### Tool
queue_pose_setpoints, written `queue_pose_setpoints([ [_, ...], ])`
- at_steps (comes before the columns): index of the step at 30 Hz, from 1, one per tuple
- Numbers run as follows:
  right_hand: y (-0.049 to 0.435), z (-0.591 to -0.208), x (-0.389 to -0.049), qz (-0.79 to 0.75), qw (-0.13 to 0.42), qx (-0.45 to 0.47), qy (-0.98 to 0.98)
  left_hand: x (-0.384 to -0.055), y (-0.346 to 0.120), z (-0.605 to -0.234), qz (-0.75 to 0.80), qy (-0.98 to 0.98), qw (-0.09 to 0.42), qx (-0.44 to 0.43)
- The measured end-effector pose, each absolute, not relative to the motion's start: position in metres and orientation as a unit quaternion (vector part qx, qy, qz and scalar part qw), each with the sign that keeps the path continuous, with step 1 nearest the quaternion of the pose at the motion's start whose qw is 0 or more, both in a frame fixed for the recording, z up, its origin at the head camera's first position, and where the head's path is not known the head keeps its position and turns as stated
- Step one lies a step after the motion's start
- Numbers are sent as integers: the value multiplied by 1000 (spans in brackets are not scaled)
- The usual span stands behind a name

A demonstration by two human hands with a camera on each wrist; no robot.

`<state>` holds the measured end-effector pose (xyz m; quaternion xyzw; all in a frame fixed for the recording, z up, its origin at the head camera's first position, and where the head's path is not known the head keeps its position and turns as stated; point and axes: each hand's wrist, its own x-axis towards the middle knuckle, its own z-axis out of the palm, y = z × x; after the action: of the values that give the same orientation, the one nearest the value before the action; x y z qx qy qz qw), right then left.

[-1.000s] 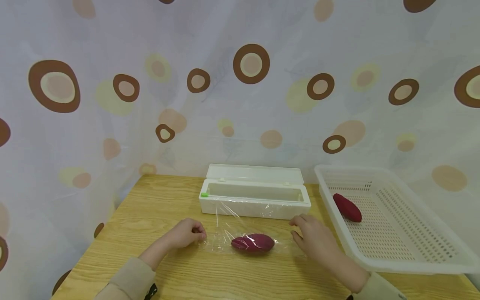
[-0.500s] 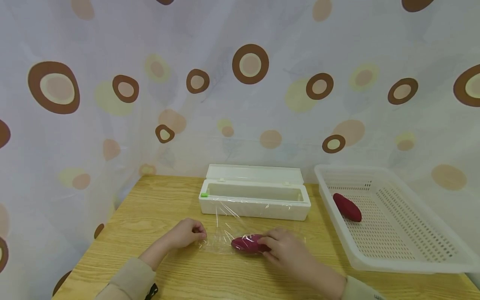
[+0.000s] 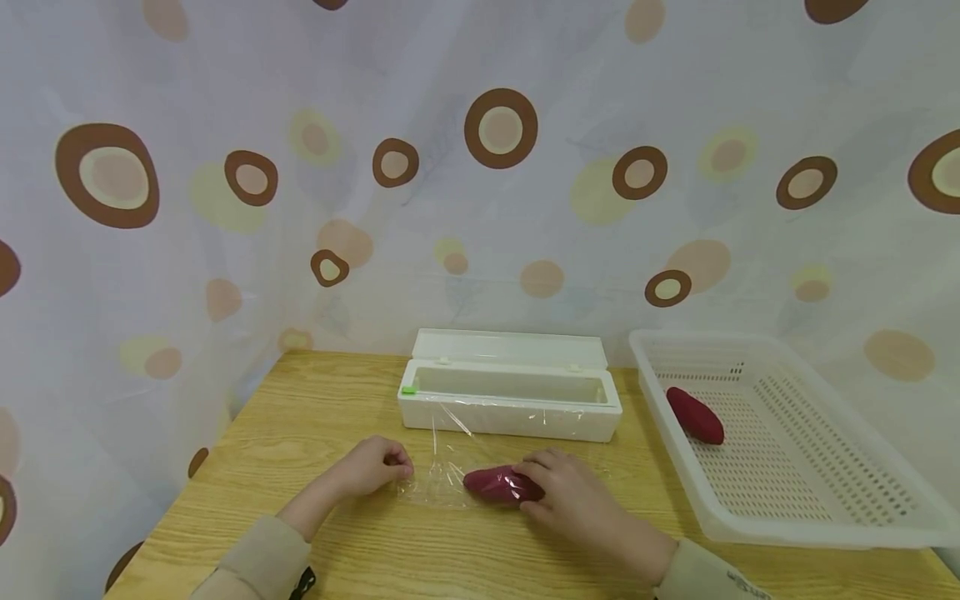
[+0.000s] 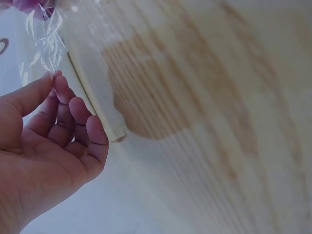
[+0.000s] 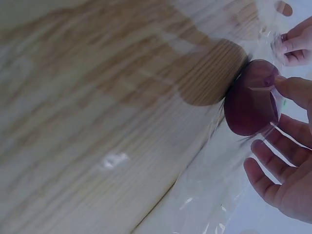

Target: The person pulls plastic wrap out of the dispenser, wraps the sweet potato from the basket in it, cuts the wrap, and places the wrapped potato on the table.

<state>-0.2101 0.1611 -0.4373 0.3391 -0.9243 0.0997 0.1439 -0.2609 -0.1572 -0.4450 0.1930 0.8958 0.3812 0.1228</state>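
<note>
A purple sweet potato (image 3: 489,484) lies on the wooden table under clear plastic wrap (image 3: 438,483). My left hand (image 3: 372,467), to its left, pinches the gathered end of the wrap between thumb and fingertip; the left wrist view shows the twisted film (image 4: 48,46) leading to the sweet potato. My right hand (image 3: 573,496) grips the sweet potato's right end, thumb on the near side and fingers over the far side. In the right wrist view its thumb presses the film on the rounded end of the sweet potato (image 5: 251,105).
Behind the sweet potato stands a white wrap dispenser box (image 3: 510,423), lid raised, with a green slider (image 3: 408,390) at its left; film runs from its front edge. A white plastic basket (image 3: 675,454) at the right holds another sweet potato (image 3: 695,416). A patterned curtain (image 3: 450,208) hangs behind.
My right hand has moved left from beside the wrap's right side onto the sweet potato's right end and taken hold of it. The left hand has stayed in place.
</note>
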Motion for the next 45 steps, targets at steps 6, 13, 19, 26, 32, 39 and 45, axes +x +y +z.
queue_pose_setpoints([
  [6, 163, -440, -215, 103, 140, 333, -927, -260, -155, -438, 377, 903, 95, 185],
  [13, 164, -442, -219, 98, 141, 337, -926, -254, -135, -427, 369, 914, 18, 171],
  [19, 165, -443, -222, 105, 151, 344, -921, -245, -106, -421, 339, 902, -49, 262],
  [26, 166, -446, -226, 118, 144, 343, -921, -241, -78, -426, 304, 888, 2, 346],
  [32, 166, -446, -229, 140, 131, 340, -921, -240, -65, -431, 262, 898, 9, 353],
  [39, 165, -448, -231, 169, 107, 314, -928, -244, -62, -435, 258, 904, 20, 341],
  [45, 165, -448, -234, 184, 100, 286, -935, -248, -60, -435, 292, 896, 44, 330],
])
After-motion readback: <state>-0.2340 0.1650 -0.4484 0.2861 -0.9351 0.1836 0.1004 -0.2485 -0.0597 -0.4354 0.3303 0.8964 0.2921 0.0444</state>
